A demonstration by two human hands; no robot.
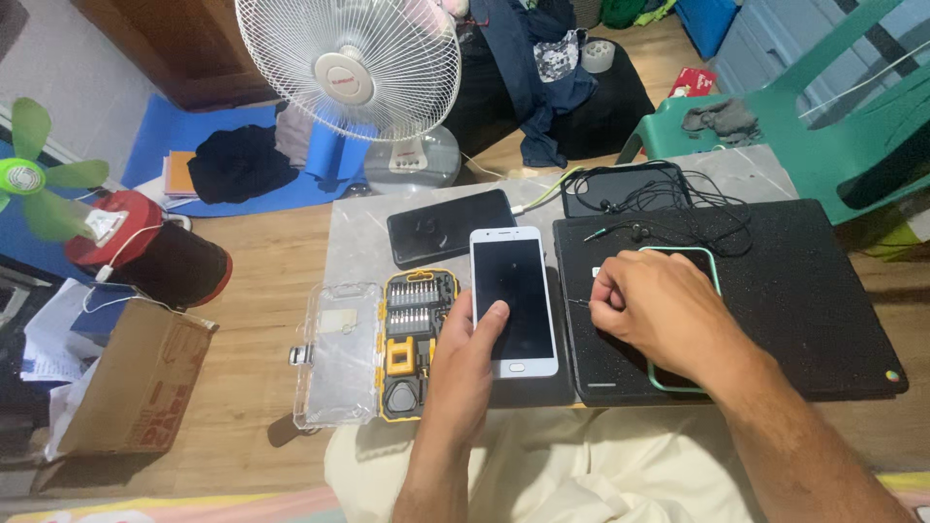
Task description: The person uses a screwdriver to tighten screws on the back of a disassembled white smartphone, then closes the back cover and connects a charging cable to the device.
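Observation:
A white smartphone (512,291) with a dark screen lies on the grey table (358,232), and my left hand (463,363) grips its lower left edge, thumb on the glass. My right hand (651,312) rests on a black laptop lid (804,291), fingers pinched on a thin metal pin (578,302) pointed at the phone's right edge. A green-rimmed phone case (712,263) lies partly under that hand.
A yellow-and-black screwdriver bit kit (415,339) with its clear lid (339,353) open lies left of the phone. A black phone (451,227), a dark tablet (625,189) and tangled earphones (678,218) sit behind. Around stand a white fan (354,68), a green chair (833,107) and a cardboard box (136,383).

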